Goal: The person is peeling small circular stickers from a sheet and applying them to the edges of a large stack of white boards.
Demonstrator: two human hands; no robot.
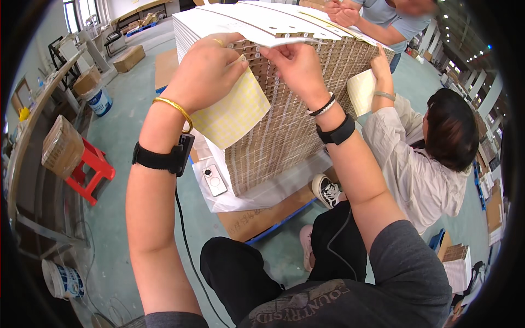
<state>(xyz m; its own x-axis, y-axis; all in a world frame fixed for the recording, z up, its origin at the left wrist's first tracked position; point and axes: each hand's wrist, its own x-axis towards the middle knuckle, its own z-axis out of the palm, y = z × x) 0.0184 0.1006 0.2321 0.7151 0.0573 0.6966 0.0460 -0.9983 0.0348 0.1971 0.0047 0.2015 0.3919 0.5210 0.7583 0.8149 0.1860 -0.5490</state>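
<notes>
A tall stack of brown and white card sheets with small round holes stands on a pallet before me. My left hand holds a yellow sticker sheet against the stack's near corner, thumb on the top edge. My right hand pinches the edge of a white card near the top, fingertips at the row of round stickers.
A seated person in a white shirt works on the stack's right side, another person's hands rest on its far top. A phone lies on the plastic wrap at the stack's foot. A red stool and buckets stand left.
</notes>
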